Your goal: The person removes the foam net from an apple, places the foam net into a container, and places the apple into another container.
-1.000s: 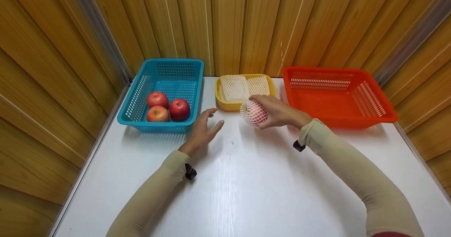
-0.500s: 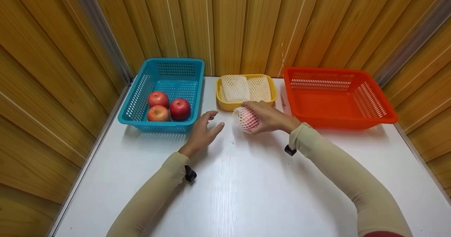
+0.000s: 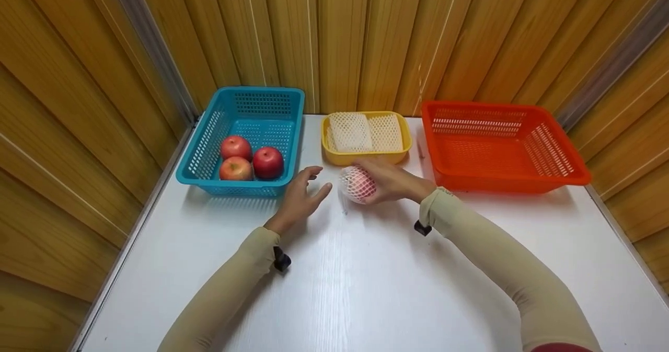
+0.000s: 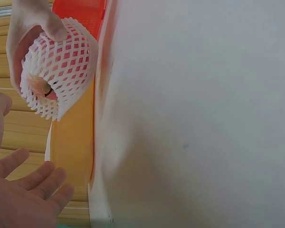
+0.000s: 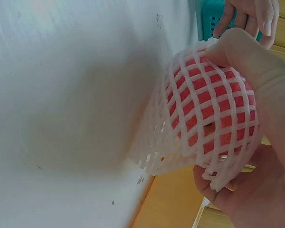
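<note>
A red apple in a white foam net sleeve (image 3: 358,184) sits in my right hand (image 3: 389,180), thumb on one side and fingers round the other. The right wrist view shows the net (image 5: 204,104) stretched over the apple, its loose edge hanging past the fruit. In the left wrist view the apple's stem end (image 4: 42,88) shows through the net's opening. My left hand (image 3: 300,195) is held out with fingers apart, holding nothing, between the blue basket (image 3: 240,184) and the netted apple. Several folded foam nets (image 3: 350,131) lie in the yellow tray (image 3: 366,158) just behind.
Three bare apples (image 3: 236,169) lie in the front of the blue basket on the left. An orange-red basket (image 3: 509,182) stands at the right. Wood-panelled walls (image 3: 339,43) enclose the white table (image 3: 334,289) at the back and sides.
My right hand has carried the netted apple left and slightly toward me, away from the yellow tray and closer to my left hand. The left hand has stayed nearly still.
</note>
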A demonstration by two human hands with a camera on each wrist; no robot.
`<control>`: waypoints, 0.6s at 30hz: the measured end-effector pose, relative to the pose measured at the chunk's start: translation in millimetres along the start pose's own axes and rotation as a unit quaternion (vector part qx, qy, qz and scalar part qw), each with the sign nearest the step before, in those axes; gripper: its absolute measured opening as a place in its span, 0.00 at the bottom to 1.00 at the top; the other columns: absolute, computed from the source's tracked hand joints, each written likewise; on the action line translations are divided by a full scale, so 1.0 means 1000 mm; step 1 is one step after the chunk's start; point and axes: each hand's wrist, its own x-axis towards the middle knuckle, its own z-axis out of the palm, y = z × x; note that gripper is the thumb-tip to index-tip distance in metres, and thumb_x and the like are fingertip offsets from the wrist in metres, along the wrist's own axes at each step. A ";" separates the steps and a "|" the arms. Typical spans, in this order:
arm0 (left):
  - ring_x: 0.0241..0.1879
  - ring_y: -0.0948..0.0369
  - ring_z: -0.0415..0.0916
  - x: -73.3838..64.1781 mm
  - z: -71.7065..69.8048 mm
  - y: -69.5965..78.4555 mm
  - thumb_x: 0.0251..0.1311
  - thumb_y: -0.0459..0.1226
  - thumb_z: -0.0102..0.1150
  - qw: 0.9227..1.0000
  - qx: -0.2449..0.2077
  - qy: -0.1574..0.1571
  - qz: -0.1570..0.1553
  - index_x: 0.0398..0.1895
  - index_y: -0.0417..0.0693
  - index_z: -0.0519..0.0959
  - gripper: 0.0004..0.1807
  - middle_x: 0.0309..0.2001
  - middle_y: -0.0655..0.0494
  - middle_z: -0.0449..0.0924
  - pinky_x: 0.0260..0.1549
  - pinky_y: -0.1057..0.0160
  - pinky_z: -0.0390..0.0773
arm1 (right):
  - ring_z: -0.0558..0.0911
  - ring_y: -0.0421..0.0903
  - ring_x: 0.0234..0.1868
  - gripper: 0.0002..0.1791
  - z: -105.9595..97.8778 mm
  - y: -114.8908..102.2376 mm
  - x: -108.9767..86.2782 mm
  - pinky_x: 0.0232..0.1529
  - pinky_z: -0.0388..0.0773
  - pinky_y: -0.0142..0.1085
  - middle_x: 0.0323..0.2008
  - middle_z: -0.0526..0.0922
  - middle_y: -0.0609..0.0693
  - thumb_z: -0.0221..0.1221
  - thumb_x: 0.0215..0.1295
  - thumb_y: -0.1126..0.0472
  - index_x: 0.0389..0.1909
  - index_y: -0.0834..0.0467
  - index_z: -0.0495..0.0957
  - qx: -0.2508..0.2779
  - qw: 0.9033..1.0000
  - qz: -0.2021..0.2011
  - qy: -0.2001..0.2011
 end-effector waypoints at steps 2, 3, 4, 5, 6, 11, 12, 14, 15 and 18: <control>0.66 0.48 0.71 0.000 0.000 -0.001 0.69 0.45 0.65 1.000 0.003 0.003 0.011 0.68 0.44 0.71 0.29 0.67 0.46 0.74 0.66 0.49 0.71 | 0.70 0.52 0.66 0.51 0.002 0.000 0.001 0.71 0.65 0.52 0.66 0.73 0.52 0.76 0.53 0.46 0.74 0.54 0.61 0.003 1.000 -0.002 0.001; 0.65 0.47 0.71 0.000 0.000 -0.002 0.69 0.45 0.65 1.000 0.004 0.003 0.016 0.68 0.43 0.71 0.29 0.67 0.45 0.74 0.66 0.48 0.72 | 0.71 0.52 0.65 0.51 0.003 0.000 0.001 0.71 0.65 0.51 0.66 0.73 0.52 0.76 0.53 0.46 0.74 0.54 0.61 0.004 1.000 -0.003 0.002; 0.65 0.47 0.71 -0.001 -0.001 -0.002 0.69 0.45 0.64 1.000 0.006 0.004 0.020 0.68 0.43 0.71 0.29 0.67 0.44 0.74 0.66 0.48 0.72 | 0.71 0.52 0.65 0.51 0.003 0.000 0.002 0.71 0.65 0.51 0.66 0.73 0.52 0.76 0.53 0.46 0.74 0.55 0.61 0.005 1.000 -0.003 0.003; 0.65 0.46 0.71 -0.001 -0.001 -0.002 0.69 0.45 0.64 1.000 0.008 0.004 0.022 0.68 0.42 0.71 0.29 0.67 0.43 0.74 0.66 0.48 0.72 | 0.70 0.52 0.66 0.52 0.004 0.000 0.002 0.71 0.65 0.51 0.66 0.73 0.52 0.76 0.53 0.46 0.75 0.55 0.61 0.005 1.000 -0.002 0.003; 0.65 0.46 0.71 -0.001 -0.001 -0.002 0.69 0.45 0.64 1.000 0.010 0.004 0.023 0.68 0.43 0.71 0.29 0.67 0.44 0.74 0.66 0.48 0.72 | 0.70 0.53 0.66 0.52 0.005 0.001 0.003 0.71 0.65 0.51 0.66 0.73 0.52 0.77 0.53 0.46 0.75 0.56 0.61 0.005 1.000 -0.004 0.003; 0.66 0.48 0.71 -0.001 -0.002 -0.003 0.69 0.47 0.64 1.000 0.010 -0.001 0.011 0.69 0.43 0.70 0.30 0.68 0.47 0.74 0.67 0.49 0.71 | 0.68 0.54 0.68 0.53 0.012 0.002 0.003 0.73 0.62 0.52 0.68 0.72 0.53 0.76 0.53 0.45 0.76 0.57 0.61 -0.003 1.000 0.006 -0.005; 0.66 0.48 0.71 -0.001 -0.002 -0.003 0.69 0.47 0.64 1.000 0.012 -0.002 0.009 0.69 0.44 0.70 0.30 0.68 0.48 0.74 0.67 0.49 0.71 | 0.68 0.54 0.68 0.53 0.012 0.002 0.003 0.73 0.62 0.52 0.68 0.72 0.54 0.76 0.53 0.45 0.75 0.57 0.61 -0.004 1.000 0.009 -0.007; 0.66 0.49 0.71 -0.001 -0.002 -0.003 0.70 0.47 0.63 1.000 0.014 -0.003 0.008 0.69 0.44 0.70 0.30 0.68 0.48 0.74 0.67 0.50 0.71 | 0.68 0.55 0.69 0.52 0.013 0.002 0.004 0.73 0.62 0.53 0.68 0.72 0.54 0.76 0.54 0.45 0.75 0.58 0.61 -0.002 1.000 0.011 -0.008; 0.66 0.49 0.71 -0.001 -0.002 -0.003 0.69 0.47 0.63 1.000 0.013 -0.003 0.007 0.69 0.45 0.71 0.30 0.68 0.49 0.74 0.67 0.50 0.71 | 0.68 0.55 0.69 0.52 0.014 0.002 0.004 0.73 0.62 0.53 0.68 0.71 0.55 0.76 0.54 0.46 0.75 0.58 0.61 0.000 1.000 0.013 -0.007; 0.66 0.51 0.71 -0.001 -0.002 -0.003 0.69 0.48 0.63 1.000 0.016 -0.003 0.004 0.69 0.47 0.71 0.29 0.68 0.50 0.74 0.67 0.51 0.71 | 0.67 0.55 0.69 0.52 0.013 0.002 0.004 0.73 0.62 0.53 0.69 0.71 0.55 0.76 0.53 0.47 0.75 0.58 0.61 0.007 1.000 0.019 -0.008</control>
